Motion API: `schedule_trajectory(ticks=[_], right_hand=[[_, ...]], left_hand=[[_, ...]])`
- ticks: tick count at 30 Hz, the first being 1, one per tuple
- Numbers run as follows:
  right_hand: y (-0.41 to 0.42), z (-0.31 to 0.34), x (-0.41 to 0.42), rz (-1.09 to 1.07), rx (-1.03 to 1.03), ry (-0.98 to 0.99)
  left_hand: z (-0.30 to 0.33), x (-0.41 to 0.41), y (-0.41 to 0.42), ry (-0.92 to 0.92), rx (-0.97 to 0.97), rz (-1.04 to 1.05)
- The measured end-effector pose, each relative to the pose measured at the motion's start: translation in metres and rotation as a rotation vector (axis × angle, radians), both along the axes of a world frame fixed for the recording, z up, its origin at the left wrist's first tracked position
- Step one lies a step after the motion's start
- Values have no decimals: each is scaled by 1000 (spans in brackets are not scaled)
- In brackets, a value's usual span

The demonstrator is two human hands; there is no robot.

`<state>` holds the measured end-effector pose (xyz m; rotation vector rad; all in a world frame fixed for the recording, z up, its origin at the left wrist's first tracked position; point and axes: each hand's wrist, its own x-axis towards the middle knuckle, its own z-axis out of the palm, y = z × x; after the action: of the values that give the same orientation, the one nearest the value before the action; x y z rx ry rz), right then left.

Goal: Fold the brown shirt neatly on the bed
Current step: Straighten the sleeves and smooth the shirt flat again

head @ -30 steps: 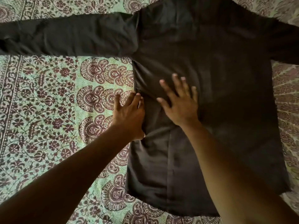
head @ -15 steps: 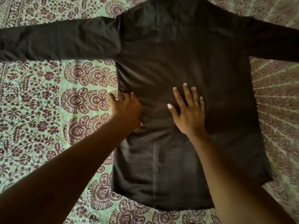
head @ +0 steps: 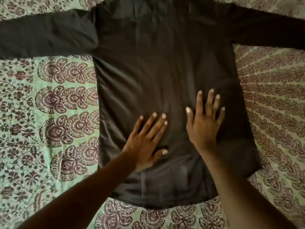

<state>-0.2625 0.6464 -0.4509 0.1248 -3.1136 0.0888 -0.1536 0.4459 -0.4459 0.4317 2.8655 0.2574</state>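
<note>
lying flat, brown shirt (head: 165, 71) collar away

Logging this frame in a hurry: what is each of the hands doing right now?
Left hand: open, fingers spread flat on the dark brown long-sleeved cloth shirt, holding nothing.
Right hand: open, fingers spread flat on the shirt, holding nothing.

Home bedroom: bed under patterned floral bedspread (head: 49, 113).

Dark brown shirt (head: 165, 63), plain, no print, bed cover (head: 49, 129) pale green, maroon paisley and fan motifs, small maroon flower sprigs, scalloped maroon bands at right
</note>
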Motion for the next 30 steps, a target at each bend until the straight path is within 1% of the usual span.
schedule_trajectory(ticks=[2,4,6,9,12,15,17,18,19,20,22,23,24,25,28,30], right_hand=[[0,5,-40,31,-58,32],[2,3,-71,110,-103,-22],[12,-5,-74,144,-89,-82],[49,-10,-33,31,-37,-93],[98,-3,9,-75,-25,-125],[127,0,12,-232,-69,-185],[121,2,1,-310,-82,-123],[111,3,-5,-283,-63,-76],[98,4,-12,-199,-47,-32],[84,3,-19,-68,-35,-4],[67,-1,-37,201,-27,-34],[67,-5,-45,278,-24,-71],[73,-9,-51,284,-21,-89],[84,-11,-54,222,-16,-90],[121,-6,-46,-67,-12,-81],[127,4,-28,-139,-17,-85]], left_hand=[[2,34,9,29,46,-133],[5,43,9,66,85,-176],[7,24,6,111,108,-66],[11,-38,0,98,106,167],[4,-80,-11,27,-2,230],[-7,-67,-14,15,-74,310],[-8,-49,-7,15,-84,365],[-8,-43,-3,10,-82,381],[-7,-38,1,7,-77,388],[-7,-35,4,7,-71,378],[-7,-32,10,6,-72,310],[-6,-29,12,5,-81,271],[-5,-25,14,3,-91,238],[-5,-18,14,-2,-97,214],[1,12,17,-8,-89,168],[4,31,22,-1,-66,149]])
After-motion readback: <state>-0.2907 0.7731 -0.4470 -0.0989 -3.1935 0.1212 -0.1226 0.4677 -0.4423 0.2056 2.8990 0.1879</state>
